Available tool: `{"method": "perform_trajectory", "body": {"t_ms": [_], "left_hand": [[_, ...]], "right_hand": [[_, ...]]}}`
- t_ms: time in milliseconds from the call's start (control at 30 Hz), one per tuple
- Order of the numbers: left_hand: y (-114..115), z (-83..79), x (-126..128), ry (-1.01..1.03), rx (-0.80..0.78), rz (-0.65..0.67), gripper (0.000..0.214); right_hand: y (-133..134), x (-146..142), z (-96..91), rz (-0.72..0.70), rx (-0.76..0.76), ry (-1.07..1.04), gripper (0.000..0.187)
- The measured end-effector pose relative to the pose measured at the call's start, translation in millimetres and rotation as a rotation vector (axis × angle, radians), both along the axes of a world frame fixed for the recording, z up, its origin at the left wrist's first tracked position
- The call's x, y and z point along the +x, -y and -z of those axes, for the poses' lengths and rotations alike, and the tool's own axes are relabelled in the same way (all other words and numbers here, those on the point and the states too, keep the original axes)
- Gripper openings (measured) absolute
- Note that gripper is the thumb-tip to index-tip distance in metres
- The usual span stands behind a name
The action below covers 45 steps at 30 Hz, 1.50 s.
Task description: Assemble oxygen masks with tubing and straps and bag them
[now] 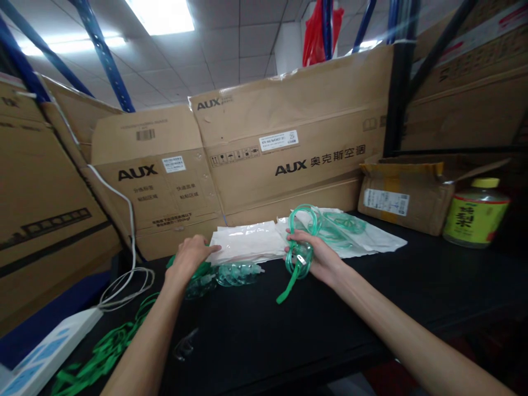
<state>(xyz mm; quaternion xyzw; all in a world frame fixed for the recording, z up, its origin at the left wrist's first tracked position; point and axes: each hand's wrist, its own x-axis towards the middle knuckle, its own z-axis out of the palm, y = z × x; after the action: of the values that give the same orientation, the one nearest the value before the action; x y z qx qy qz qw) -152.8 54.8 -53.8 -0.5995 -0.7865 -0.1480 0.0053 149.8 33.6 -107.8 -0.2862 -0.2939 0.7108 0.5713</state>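
My right hand (319,256) is closed around a clear green oxygen mask with coiled green tubing (303,250) and a green strap hanging below it, held just above the black table (289,324). My left hand (190,256) reaches to a stack of white plastic bags (247,242), fingers curled on the stack's left edge. More clear green masks (235,273) lie on the table just beside and under that hand. Further loops of green tubing (338,223) rest on white bags behind my right hand.
Large AUX cardboard boxes (289,143) wall the back and left. A smaller open carton (408,190) and a yellow-labelled jar (476,212) stand at right. A white power strip (49,349), white cable (127,275) and green straps (107,349) lie at left.
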Motion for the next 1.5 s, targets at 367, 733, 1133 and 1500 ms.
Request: {"method": "perform_trajectory", "body": {"t_ms": [367, 733, 1133, 1500], "left_hand": [[0, -9.2, -18, 0.444, 0.133, -0.029, 0.026], [117, 38.3, 58, 1.025, 0.291, 0.178, 0.042], [176, 90.9, 94, 0.694, -0.315, 0.311, 0.061], [149, 73.5, 77, 0.51, -0.019, 0.21, 0.035]], "right_hand": [[4, 3, -6.0, 0.002, 0.031, -0.034, 0.036], [77, 24, 1.0, -0.095, -0.054, 0.067, 0.035], [104, 43, 20.9, -0.089, -0.159, 0.288, 0.03], [115, 50, 24.3, -0.1, -0.168, 0.263, 0.036]]}}
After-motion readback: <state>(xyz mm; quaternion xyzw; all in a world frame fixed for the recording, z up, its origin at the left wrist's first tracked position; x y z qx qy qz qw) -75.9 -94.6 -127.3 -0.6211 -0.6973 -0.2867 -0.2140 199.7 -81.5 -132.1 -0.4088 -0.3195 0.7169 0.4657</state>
